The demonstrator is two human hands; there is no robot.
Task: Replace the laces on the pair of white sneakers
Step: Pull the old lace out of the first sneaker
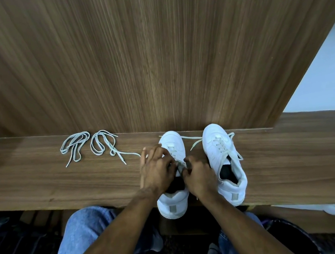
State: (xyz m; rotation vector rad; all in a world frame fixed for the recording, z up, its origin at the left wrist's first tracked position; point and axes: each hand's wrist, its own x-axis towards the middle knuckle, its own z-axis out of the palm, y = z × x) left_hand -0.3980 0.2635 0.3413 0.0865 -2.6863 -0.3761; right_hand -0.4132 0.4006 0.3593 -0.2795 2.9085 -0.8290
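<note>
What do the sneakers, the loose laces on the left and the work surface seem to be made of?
Sneakers: apparently smooth white leather or synthetic, with a matte to faint sheen and stitched panels; which one cannot be told.
Loose laces: flat woven fabric, pale grey-white, lying limp in loops.
Work surface: wood or wood-look laminate, brown with straight grain lines and a satin finish.

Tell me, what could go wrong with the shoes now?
The left shoe sits with its heel over the shelf edge, so tugging its lace might tip it off. The spare laces lie in loose loops and could tangle. The right shoe's trailing lace could snag a hand.
</note>
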